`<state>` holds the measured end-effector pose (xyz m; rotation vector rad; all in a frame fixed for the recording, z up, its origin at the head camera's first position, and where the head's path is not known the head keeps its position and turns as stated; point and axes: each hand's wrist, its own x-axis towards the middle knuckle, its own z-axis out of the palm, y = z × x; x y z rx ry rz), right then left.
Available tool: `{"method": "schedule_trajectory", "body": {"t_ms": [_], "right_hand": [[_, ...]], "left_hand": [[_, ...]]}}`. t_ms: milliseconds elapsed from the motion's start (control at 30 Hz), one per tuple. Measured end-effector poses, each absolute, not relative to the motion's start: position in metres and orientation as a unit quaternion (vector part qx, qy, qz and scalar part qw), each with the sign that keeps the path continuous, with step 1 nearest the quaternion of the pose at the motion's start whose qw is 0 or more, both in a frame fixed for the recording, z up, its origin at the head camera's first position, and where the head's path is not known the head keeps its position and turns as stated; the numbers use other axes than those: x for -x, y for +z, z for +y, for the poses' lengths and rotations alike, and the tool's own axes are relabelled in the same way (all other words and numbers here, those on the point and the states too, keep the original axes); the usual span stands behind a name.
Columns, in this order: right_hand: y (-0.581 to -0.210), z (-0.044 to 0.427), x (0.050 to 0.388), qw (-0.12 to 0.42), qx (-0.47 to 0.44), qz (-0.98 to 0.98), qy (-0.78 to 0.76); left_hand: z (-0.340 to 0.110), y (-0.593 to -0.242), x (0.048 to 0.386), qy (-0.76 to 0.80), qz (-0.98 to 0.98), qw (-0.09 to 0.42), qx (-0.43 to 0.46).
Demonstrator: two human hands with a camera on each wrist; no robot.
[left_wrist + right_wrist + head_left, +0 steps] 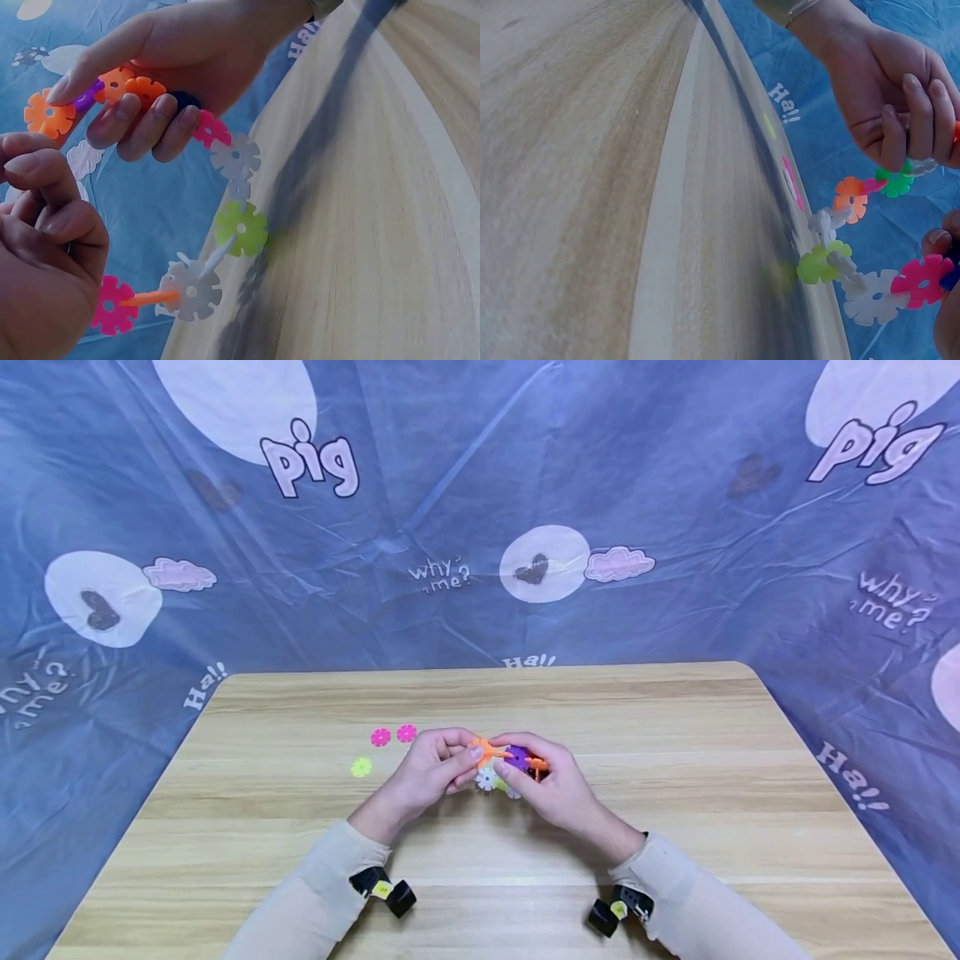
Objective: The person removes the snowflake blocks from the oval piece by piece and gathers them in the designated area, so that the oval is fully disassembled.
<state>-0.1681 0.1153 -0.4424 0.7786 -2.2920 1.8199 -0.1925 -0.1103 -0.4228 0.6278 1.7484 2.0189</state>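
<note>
A chain of notched plastic snowflake discs (191,291) hangs in a loop between both hands above the table. In the head view my left hand (431,768) pinches an orange disc (483,750) between thumb and fingers. My right hand (553,781) grips the other stretch of the chain, where a purple disc (517,757) and orange discs show. Its fingers curl round the discs in the left wrist view. White, lime, pink and green discs (895,184) make up the hanging part. The exact joint at the left fingertips is partly hidden.
Two loose pink discs (381,737) and a yellow-green disc (362,767) lie on the wooden table (315,843), left of the hands. A blue printed cloth (450,510) stands behind and at both sides. Each sleeve carries a black wrist camera (400,898).
</note>
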Motion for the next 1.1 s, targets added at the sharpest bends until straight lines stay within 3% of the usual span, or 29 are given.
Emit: {"method": "schedule_trajectory", "body": {"t_ms": [167,467,800,1100], "right_hand": [[-0.442,0.116,0.168,0.059,-0.261,-0.752,0.602],[-0.443,0.118,0.167,0.061,-0.269,-0.750,0.601],[-0.446,0.119,0.167,0.071,-0.270,-0.755,0.594],[-0.443,0.119,0.167,0.069,-0.265,-0.762,0.587]], "left_hand": [[-0.112,-0.425,0.192,0.718,0.618,0.208,-0.243],[-0.110,-0.424,0.189,0.704,0.649,0.182,-0.224],[-0.116,-0.424,0.186,0.701,0.673,0.099,-0.215],[-0.127,-0.427,0.186,0.693,0.682,0.074,-0.223]]}}
